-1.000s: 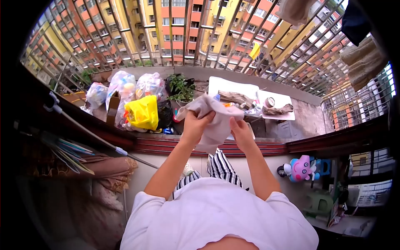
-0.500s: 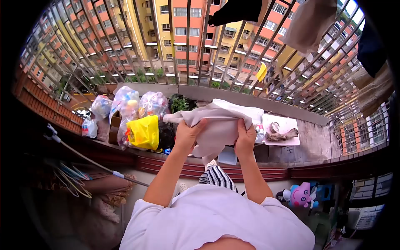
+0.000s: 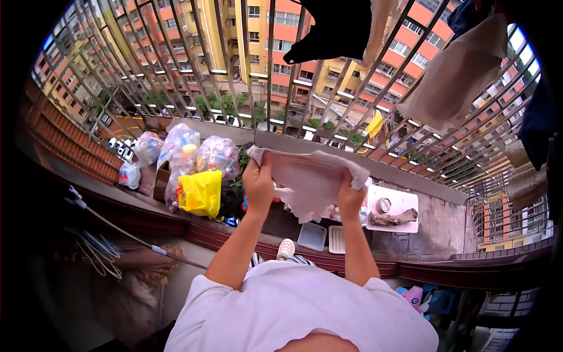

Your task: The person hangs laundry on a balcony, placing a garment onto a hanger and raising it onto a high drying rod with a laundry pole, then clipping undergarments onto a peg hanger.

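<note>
Stretched out in front of me is a pale beige cloth garment point(image 3: 308, 176); its exact kind is unclear. My left hand point(image 3: 258, 182) grips its upper left edge, the thumb lying over the fabric. At the upper right edge, my right hand point(image 3: 351, 196) is closed on the same cloth. Between the two hands the fabric spreads fairly flat, and its lower part hangs loose. Behind the garment, part of the ledge is hidden.
On the ledge at left sit a yellow plastic bag point(image 3: 200, 192) and several clear bags point(image 3: 217, 155) of items. To the right, a white board point(image 3: 394, 205) bears a jar and driftwood-like piece. Metal bars point(image 3: 270, 70) stand beyond; a black garment point(image 3: 334, 26) hangs above.
My hands have moved apart, and the garment has gone from bunched to spread between them. The camera view has tilted and shifted, with more of the hanging clothes in sight.
</note>
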{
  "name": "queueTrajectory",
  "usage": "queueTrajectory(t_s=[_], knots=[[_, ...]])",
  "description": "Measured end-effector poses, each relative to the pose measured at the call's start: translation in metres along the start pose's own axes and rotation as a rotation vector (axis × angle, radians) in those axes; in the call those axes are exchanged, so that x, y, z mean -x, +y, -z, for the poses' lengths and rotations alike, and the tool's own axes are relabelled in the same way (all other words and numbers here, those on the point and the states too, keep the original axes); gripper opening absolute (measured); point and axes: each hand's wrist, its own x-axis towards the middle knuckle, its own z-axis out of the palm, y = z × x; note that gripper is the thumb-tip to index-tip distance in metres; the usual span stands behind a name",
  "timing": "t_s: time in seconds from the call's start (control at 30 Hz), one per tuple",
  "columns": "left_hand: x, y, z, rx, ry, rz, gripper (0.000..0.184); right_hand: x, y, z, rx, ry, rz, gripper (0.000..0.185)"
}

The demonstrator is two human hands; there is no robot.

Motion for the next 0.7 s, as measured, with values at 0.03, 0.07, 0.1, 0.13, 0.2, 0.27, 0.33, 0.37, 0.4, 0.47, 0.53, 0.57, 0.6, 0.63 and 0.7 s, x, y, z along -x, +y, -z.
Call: queueTrajectory(t_s=[0.03, 0.07, 0.1, 0.13, 0.2, 0.27, 0.33, 0.37, 0.4, 0.47, 0.53, 0.57, 0.6, 0.63, 0.7], knots=[[-0.004, 0.005, -0.003, 0.02, 0.028, -0.057, 0.018, -0.007, 0.004, 0.002, -0.003, 0.019, -0.001, 0.011], [-0.01, 0.004, -0.003, 0.017, 0.021, -0.052, 0.018, -0.016, -0.006, 0.001, -0.044, 0.069, 0.082, 0.011], [-0.015, 0.0, -0.003, -0.002, 0.017, -0.07, 0.018, -0.018, -0.005, -0.001, -0.002, 0.071, 0.091, 0.012], [-0.021, -0.003, -0.004, -0.018, 0.011, -0.093, 0.018, -0.021, -0.005, -0.003, 0.04, 0.075, 0.103, 0.012], [-0.026, 0.007, -0.003, 0.021, -0.121, 0.049, 0.018, -0.022, -0.016, -0.011, 0.046, 0.093, 0.085, 0.013], [-0.028, 0.0, -0.004, 0.161, -0.312, 0.181, 0.024, -0.023, -0.031, -0.017, 0.058, 0.102, 0.062, 0.013], [-0.031, -0.005, -0.001, 0.351, -0.387, 0.307, 0.037, -0.026, -0.045, -0.023, 0.022, 0.088, 0.126, 0.016], [-0.033, -0.008, 0.0, 0.366, -0.51, 0.373, 0.043, -0.03, -0.05, -0.028, 0.033, 0.106, 0.194, 0.013], [-0.035, -0.01, 0.003, 0.382, -0.634, 0.436, 0.048, -0.033, -0.053, -0.03, 0.04, 0.109, 0.192, 0.013], [-0.038, -0.013, 0.005, 0.243, -0.7, 0.46, 0.048, -0.038, -0.056, -0.034, 0.072, 0.046, 0.162, 0.015], [-0.046, -0.016, 0.006, 0.211, -0.678, 0.364, 0.042, -0.041, -0.059, -0.031, 0.016, 0.015, 0.09, 0.018], [-0.049, -0.01, 0.004, 0.297, -0.587, 0.349, 0.035, -0.04, -0.059, -0.029, -0.342, -0.144, -0.182, 0.019], [-0.053, -0.007, 0.005, 0.298, -0.59, 0.35, 0.035, -0.041, -0.059, -0.029, -0.701, -0.302, -0.452, 0.021], [-0.058, -0.004, 0.004, 0.313, -0.527, 0.368, 0.032, -0.036, -0.057, -0.033, -0.589, -0.391, -0.449, 0.023], [-0.068, -0.002, 0.006, 0.218, -0.485, 0.359, 0.024, -0.029, -0.056, -0.041, -0.429, -0.345, -0.383, 0.024]])
